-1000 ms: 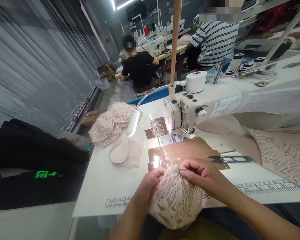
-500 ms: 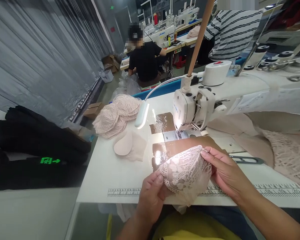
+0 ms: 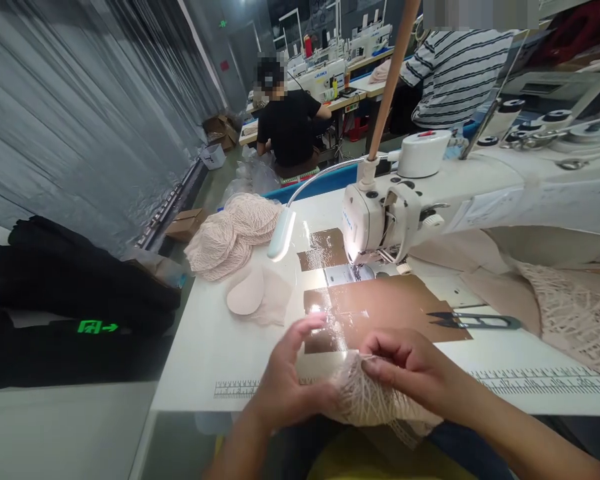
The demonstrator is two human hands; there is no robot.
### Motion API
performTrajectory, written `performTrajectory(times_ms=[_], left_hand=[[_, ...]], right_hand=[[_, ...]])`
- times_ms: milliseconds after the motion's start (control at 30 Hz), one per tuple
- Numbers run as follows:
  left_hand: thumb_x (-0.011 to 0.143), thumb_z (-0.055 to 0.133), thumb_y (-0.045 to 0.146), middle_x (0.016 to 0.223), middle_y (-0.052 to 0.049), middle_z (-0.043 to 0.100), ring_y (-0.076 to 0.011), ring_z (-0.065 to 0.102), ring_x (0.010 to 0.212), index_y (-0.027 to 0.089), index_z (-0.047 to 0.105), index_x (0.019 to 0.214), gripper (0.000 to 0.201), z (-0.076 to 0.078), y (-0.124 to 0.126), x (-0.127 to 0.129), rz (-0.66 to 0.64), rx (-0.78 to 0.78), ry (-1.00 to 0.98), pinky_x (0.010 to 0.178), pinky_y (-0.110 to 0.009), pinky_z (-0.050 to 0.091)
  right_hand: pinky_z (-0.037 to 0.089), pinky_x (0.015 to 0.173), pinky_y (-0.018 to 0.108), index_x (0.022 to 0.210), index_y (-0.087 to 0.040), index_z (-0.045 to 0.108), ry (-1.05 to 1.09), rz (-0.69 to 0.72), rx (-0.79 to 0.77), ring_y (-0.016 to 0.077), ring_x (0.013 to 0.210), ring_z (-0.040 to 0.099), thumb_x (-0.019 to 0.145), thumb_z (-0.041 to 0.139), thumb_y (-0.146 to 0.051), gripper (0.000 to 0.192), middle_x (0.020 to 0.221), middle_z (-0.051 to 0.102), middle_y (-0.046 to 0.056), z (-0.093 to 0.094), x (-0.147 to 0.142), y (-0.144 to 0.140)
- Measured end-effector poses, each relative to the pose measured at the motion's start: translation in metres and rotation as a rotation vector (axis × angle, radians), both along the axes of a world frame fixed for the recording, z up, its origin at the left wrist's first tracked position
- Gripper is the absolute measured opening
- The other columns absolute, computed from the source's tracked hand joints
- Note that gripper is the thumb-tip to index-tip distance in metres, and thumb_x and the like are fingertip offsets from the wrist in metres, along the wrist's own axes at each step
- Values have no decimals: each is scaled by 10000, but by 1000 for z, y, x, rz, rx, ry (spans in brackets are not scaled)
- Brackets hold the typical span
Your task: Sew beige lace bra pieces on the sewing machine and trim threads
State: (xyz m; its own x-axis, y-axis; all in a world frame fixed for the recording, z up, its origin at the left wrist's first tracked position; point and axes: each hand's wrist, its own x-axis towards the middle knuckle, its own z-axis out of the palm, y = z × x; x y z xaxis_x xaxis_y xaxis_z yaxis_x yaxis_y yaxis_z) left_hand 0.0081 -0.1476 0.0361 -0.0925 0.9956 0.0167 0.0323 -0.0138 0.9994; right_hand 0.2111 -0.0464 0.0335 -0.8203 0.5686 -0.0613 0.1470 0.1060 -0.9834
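Note:
At the front edge of the table, my right hand (image 3: 413,373) pinches a pale pink lace bra cup (image 3: 365,400) between thumb and fingers. The cup hangs partly over the edge, and its netted side shows. My left hand (image 3: 293,377) is at the cup's left side with fingers spread; its thumb meets the lace, while the index finger is raised off it. Beyond both hands is the needle area of a white sewing machine (image 3: 365,217). Black thread snips (image 3: 473,321) lie on the brown plate (image 3: 395,303), to the right of my right hand.
Stacked lace cups (image 3: 220,243) sit at the table's left, with a loose beige cup piece (image 3: 247,293) in front. A small lamp (image 3: 281,233) leans over the table. More lace fabric (image 3: 575,313) lies at right. Two people are further back, one in black (image 3: 293,123).
The lace cup has come down toward the table's front edge and turned from its floral side to its netted side. My left fingers have opened off it. The snips are now uncovered.

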Motion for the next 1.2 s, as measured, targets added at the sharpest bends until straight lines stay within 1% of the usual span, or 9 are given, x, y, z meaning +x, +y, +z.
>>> performTrajectory(times_ms=[100,200,400,600,767,900,967,1100,1200], left_hand=[[662,791,358,958,-63,601,-188,562,839,160,615,976,411,4,9,8,-266,-127,-77,803,-301,445],[758,701,394,736,-17,529,-118,463,651,129,599,832,293,-1,16,16,-274,-167,-115,620,-237,384],[792,665,389,677,-6,484,-103,411,616,107,611,778,288,-1,24,25,-211,-156,41,566,-220,331],[822,627,449,719,-29,523,-123,459,663,106,636,799,344,6,28,25,-273,-153,-21,606,-228,368],[822,623,463,623,9,434,-92,371,578,120,573,696,369,0,31,28,-271,-122,-3,538,-213,304],[792,653,468,592,29,398,-82,338,558,134,513,663,384,-15,34,40,-168,-124,-117,537,-211,289],[764,674,479,579,33,408,-83,349,549,146,480,647,403,-16,36,37,-54,-176,-206,540,-211,304],[781,654,427,625,24,498,-109,436,569,164,512,712,306,12,37,1,299,-211,-210,571,-224,357],[802,624,418,574,40,461,-115,404,531,185,535,701,269,35,44,-27,565,-78,125,546,-224,331]], right_hand=[[328,510,228,705,-180,587,10,7,119,113,560,427,880,521,-427,309,611,505,-17,12,-4,-5],[315,500,226,695,-182,599,-4,-34,159,110,546,431,860,550,-356,246,597,524,-22,15,-3,-4],[337,520,232,736,-184,635,-54,-112,162,131,583,481,851,549,-384,246,637,587,-4,9,3,0],[301,497,229,713,-178,609,-14,-106,98,111,537,411,847,549,-396,262,579,495,-25,10,7,1],[295,501,230,698,-176,583,54,-85,-2,107,546,385,839,560,-405,271,584,464,-27,5,6,5],[268,481,223,699,-164,567,123,-77,-141,92,526,330,818,589,-477,336,564,389,-47,-8,1,12],[300,492,222,749,-160,576,140,-84,-219,92,537,357,808,598,-511,356,597,413,-43,-14,2,18],[438,625,269,903,-175,617,117,-232,-220,145,691,509,790,618,-523,366,794,565,23,-20,20,35],[443,625,278,867,-195,637,36,-371,-129,154,673,514,791,610,-527,342,761,580,20,-19,38,45]])
